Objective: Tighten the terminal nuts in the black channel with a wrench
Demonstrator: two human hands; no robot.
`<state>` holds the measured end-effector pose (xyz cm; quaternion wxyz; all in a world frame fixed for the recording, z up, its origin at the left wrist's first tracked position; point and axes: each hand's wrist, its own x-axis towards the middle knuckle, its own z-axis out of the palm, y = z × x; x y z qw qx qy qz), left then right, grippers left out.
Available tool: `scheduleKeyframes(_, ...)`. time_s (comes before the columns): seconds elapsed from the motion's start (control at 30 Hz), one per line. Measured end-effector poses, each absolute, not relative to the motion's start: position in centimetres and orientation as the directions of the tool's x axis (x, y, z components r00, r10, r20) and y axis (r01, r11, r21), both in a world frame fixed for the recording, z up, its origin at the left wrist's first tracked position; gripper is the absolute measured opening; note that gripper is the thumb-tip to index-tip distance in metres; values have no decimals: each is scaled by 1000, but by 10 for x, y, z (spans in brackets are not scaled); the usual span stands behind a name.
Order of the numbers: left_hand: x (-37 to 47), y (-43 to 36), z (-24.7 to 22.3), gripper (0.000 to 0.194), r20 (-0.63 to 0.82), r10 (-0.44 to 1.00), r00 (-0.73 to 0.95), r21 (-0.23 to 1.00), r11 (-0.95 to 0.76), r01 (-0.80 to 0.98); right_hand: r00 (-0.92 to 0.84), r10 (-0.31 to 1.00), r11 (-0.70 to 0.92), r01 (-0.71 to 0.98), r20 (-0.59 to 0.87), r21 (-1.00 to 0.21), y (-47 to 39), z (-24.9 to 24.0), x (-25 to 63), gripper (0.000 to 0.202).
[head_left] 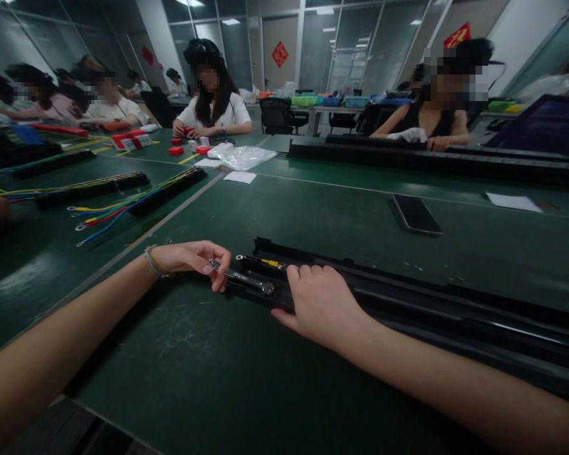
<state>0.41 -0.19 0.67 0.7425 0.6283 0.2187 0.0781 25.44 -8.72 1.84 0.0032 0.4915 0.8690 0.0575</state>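
Observation:
My left hand (203, 262) is closed round the handle of a metal ratchet wrench (246, 279). The wrench's ring end sits over a small brass-coloured fastener near the left end of a long black rail (408, 309). With the fingers over its upper edge and the thumb on the near side, my right hand (325, 303) grips the rail just right of the wrench head. Behind the wrench, a yellow-sleeved cable lug (268, 262) lies along the rail, partly covered by the right hand's fingers.
On the green table (180, 379), a phone (416, 213) lies beyond the rail. Bundles of coloured cables (104, 218) with ring lugs are at the left. Farther back are a plastic bag (246, 158), red and white blocks (133, 140), another black rail (431, 161) and several people seated.

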Motion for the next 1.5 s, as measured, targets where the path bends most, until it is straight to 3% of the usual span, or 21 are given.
scheduleKeyframes(0.33,7,2,-5,19,-163,520,839,962,272,18,-510,859,503,857,44,112,-87,18,253,51)
scheduleKeyframes(0.57,5,3,-4,18,-165,490,856,961,275,29,-513,857,506,854,38,120,-87,19,253,52)
scheduleKeyframes(0.87,3,-1,3,22,-228,341,912,955,262,141,-515,856,509,852,29,123,-87,19,255,53)
scheduleKeyframes(1.2,4,2,-6,24,-146,502,852,963,271,6,-514,856,506,855,53,115,-87,19,253,51)
scheduleKeyframes(1.5,6,-1,1,23,-175,447,877,970,231,75,-516,854,506,854,66,124,-87,18,254,52)
